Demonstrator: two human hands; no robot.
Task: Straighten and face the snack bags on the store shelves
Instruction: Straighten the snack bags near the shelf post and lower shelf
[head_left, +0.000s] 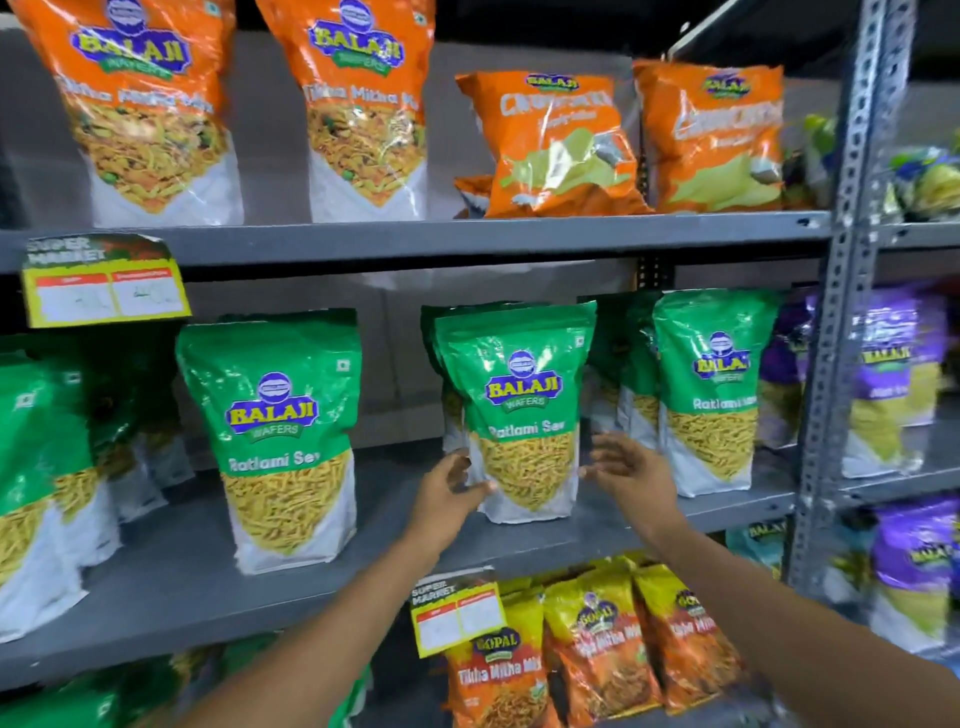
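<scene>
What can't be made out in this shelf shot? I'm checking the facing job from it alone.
- Price tag, head view: handwritten prices too blurred to read.
- Bags behind the middle Ratlami Sev bag: hidden by it.
- Purple bags: blurred, partly behind the shelf upright.
- Right hand: motion blur hides whether it touches the bag.

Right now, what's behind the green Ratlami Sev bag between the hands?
Behind the green Ratlami Sev bag, at least one more green bag peeks out on its left edge. How many stand behind it is hidden by the front bag.
</scene>
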